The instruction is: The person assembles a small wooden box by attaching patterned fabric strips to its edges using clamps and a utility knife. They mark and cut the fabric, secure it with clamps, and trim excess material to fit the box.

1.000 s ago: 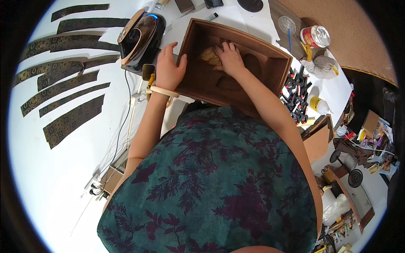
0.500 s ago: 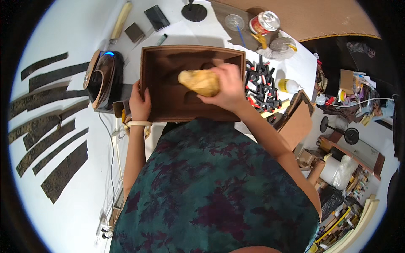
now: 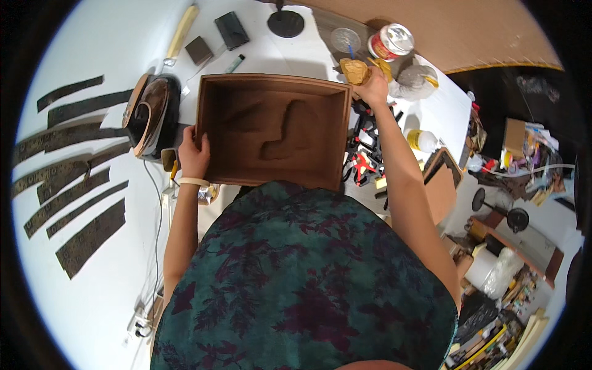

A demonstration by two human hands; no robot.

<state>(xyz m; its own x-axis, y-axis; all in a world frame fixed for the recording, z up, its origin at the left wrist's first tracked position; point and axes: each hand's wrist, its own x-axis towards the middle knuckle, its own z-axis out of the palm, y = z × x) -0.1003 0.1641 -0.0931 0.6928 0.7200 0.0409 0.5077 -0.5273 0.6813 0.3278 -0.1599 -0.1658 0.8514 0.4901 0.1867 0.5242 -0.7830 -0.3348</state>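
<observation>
An open brown rectangular box [image 3: 213, 163] lies before me, with darker uneven patches across its inner bottom. My left hand [image 3: 194, 154] grips the box's left wall, thumb over the rim and fingers outside. My right hand [image 3: 372, 88] is just past the box's far right corner. Its fingers close on a crumpled tan-yellow cloth [image 3: 355, 71], which could also be paper. Beyond that hand stand a white and red can [image 3: 393, 42] and a grey-white bundle [image 3: 416, 82] with yellow parts.
Several black and red clamps [image 3: 364, 161] lie right of the box, near a white bottle [image 3: 422, 141] with a yellow label. A black machine [image 3: 157, 111] stands at the left. Behind the box are a dark phone-like slab [image 3: 232, 31] and a round black base [image 3: 285, 24].
My right hand has carried the tan-yellow cloth out of the box, to the far right toward the can. The box has shifted slightly left and nearer, with my left hand still on it.
</observation>
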